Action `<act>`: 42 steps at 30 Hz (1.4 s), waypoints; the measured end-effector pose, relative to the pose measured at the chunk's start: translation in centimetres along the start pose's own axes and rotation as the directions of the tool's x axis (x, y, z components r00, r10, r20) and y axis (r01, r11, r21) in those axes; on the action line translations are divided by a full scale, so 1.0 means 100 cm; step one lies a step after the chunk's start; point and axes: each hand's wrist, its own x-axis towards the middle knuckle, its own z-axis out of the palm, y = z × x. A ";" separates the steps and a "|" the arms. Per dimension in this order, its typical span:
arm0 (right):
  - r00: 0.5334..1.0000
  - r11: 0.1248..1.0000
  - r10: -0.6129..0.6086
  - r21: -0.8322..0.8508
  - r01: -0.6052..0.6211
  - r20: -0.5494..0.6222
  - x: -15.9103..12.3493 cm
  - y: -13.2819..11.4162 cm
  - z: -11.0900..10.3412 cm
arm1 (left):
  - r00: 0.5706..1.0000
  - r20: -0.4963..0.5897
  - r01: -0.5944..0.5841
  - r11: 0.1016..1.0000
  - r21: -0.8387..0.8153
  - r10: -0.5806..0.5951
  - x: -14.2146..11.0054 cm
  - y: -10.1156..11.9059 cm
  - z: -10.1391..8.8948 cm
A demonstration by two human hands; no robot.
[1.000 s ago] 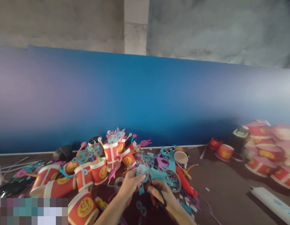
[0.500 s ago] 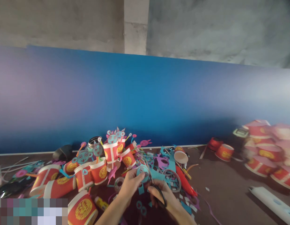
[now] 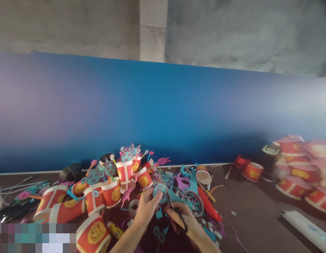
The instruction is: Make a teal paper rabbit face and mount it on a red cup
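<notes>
Between thumb and fingers, my left hand [image 3: 149, 206] pinches a round blue paper cutout [image 3: 158, 190] with a face drawn on it. My right hand [image 3: 182, 218] is closed around the dark handles of a pair of scissors [image 3: 171, 202], whose blades lie along the right edge of the cutout. Just below my hands are small blue paper ovals [image 3: 159, 234] on the dark table. A tape roll [image 3: 133, 207] is left of my left hand. Blue and purple paper scraps [image 3: 182, 181] are heaped beyond my hands.
Red paper cups [image 3: 111, 192] with paper faces and straws crowd the left side. A red tool or tube [image 3: 209, 204] lies right of my hands. Stacked red cups [image 3: 294, 184] and a white power strip [image 3: 307, 230] are at the far right. A blue panel [image 3: 163, 112] stands behind.
The paper cutout has turned or shifted very slightly in my left hand, and the scissors stay at its edge. Otherwise things look the same.
</notes>
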 end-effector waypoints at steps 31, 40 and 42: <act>1.000 0.999 0.009 0.046 -0.010 0.018 0.001 -0.001 0.003 | 0.998 0.056 0.046 0.991 -0.129 -0.039 0.003 -0.008 -0.005; 1.000 1.000 0.006 0.004 -0.006 -0.006 -0.003 -0.009 0.003 | 0.999 0.008 0.043 0.990 -0.133 -0.042 0.001 -0.003 -0.002; 1.000 1.000 0.006 0.017 -0.006 0.005 -0.002 -0.006 0.003 | 0.999 0.012 0.037 0.991 -0.130 -0.036 0.000 -0.002 -0.002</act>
